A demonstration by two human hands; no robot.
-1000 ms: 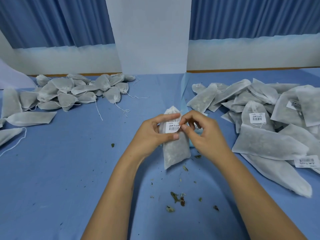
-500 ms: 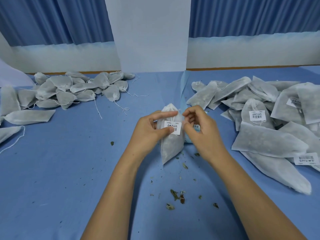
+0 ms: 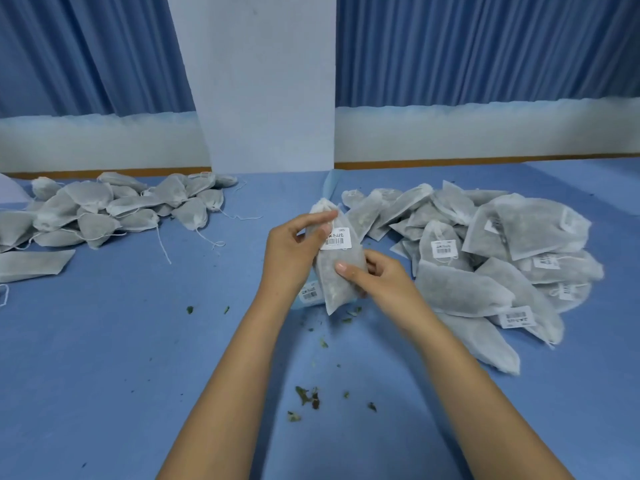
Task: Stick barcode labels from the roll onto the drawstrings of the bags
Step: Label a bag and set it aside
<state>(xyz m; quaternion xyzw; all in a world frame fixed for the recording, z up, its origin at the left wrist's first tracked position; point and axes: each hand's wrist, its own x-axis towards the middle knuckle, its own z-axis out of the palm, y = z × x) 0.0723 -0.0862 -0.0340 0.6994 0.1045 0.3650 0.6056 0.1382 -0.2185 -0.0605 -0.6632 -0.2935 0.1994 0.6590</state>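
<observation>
Work surface: a table under blue cloth (image 3: pixel 104 375). Far left, a heap of grey drawstring bags (image 3: pixel 114 209), with strings (image 3: pixel 207 237) trailing onto the cloth. One flat bag (image 3: pixel 31 266) lies just in front of that heap at the left edge. Right side, a larger heap of bags (image 3: pixel 467 292), several bearing white barcode labels (image 3: pixel 444 247). Front centre, scattered leaf crumbs (image 3: pixel 306 396). Near centre, a label strip (image 3: pixel 308 295) lies flat, partly hidden.

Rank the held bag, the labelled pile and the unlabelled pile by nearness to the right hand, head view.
1. The held bag: in the right hand.
2. The labelled pile: just right.
3. The unlabelled pile: far left.
</observation>
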